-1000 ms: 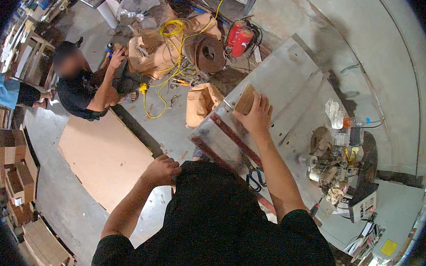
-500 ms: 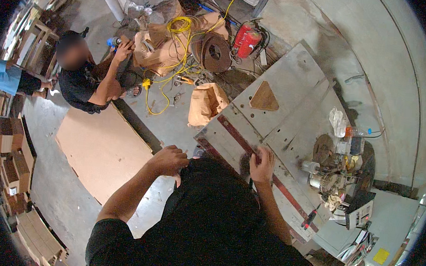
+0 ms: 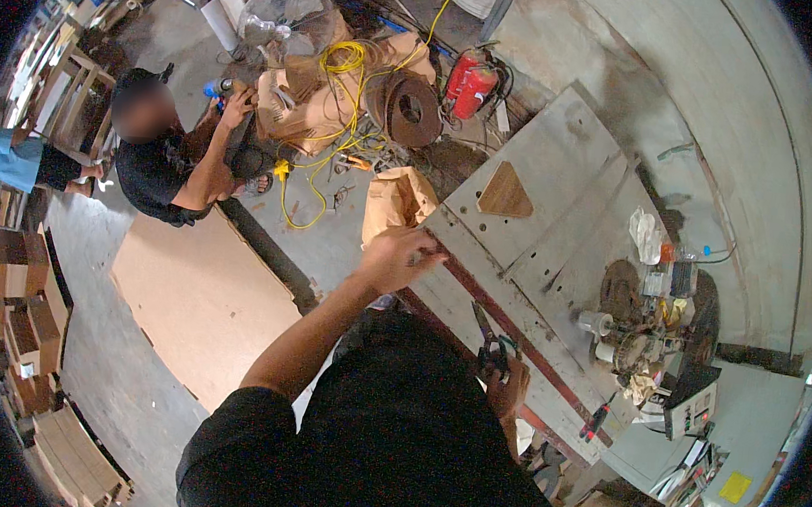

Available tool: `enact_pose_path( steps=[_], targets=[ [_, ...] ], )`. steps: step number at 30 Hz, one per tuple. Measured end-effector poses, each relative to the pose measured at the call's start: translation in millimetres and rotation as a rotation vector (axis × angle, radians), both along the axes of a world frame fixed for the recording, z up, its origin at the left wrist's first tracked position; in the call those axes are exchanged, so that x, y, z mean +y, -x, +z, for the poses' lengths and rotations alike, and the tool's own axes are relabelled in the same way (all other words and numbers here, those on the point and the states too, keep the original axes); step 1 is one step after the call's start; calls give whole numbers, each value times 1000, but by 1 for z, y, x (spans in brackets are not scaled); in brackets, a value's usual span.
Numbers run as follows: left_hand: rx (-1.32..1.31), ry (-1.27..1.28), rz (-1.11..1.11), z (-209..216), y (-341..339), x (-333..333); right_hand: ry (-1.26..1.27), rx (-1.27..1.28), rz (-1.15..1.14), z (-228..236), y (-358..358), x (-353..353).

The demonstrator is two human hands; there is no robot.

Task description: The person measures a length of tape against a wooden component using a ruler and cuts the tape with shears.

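In my right hand (image 3: 507,392) is a pair of scissors (image 3: 488,339) with dark handles, its blades pointing away from me over the near edge of the grey metal table (image 3: 563,156). My left hand (image 3: 394,260) reaches to the table's left corner with its fingers curled together. Whatever they pinch, if anything, is too small to make out. Just beyond its fingertips begins a long dark red strip (image 3: 540,360) that runs along the table top. A second red strip (image 3: 439,324) follows the near edge, partly behind my body.
A wooden piece (image 3: 505,191) and a red-and-black tool (image 3: 595,421) lie on the table; a machine (image 3: 639,350) stands at its right. Left are a paper bag (image 3: 392,205), a cardboard sheet (image 3: 200,300), yellow cable (image 3: 344,58) and a crouching co-worker (image 3: 158,161). Fire extinguishers (image 3: 471,84) stand behind.
My left hand has moved from beside my body, forward and right to the table corner. My right hand has come back off the strip toward me and now has scissors in it.
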State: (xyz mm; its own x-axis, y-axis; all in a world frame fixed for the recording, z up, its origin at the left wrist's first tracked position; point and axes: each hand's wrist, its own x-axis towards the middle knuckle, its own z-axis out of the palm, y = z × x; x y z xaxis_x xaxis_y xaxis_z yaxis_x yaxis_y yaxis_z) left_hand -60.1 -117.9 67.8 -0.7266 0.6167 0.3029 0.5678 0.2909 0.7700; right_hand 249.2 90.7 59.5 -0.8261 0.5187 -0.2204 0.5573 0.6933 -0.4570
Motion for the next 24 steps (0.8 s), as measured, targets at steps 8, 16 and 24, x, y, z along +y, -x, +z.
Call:
enact_pose_path(
  steps=[8,16,24],
  targets=[
    [-869,-1322,-824,162,-35,81,-57,20,134,-44,-18,30],
    [-839,-1804,-1472,263,-35,75,-2,73,261,-3,9,56],
    [-849,-1731,-1476,263,-26,79,286,121,162,-29,12,68]
  ],
)
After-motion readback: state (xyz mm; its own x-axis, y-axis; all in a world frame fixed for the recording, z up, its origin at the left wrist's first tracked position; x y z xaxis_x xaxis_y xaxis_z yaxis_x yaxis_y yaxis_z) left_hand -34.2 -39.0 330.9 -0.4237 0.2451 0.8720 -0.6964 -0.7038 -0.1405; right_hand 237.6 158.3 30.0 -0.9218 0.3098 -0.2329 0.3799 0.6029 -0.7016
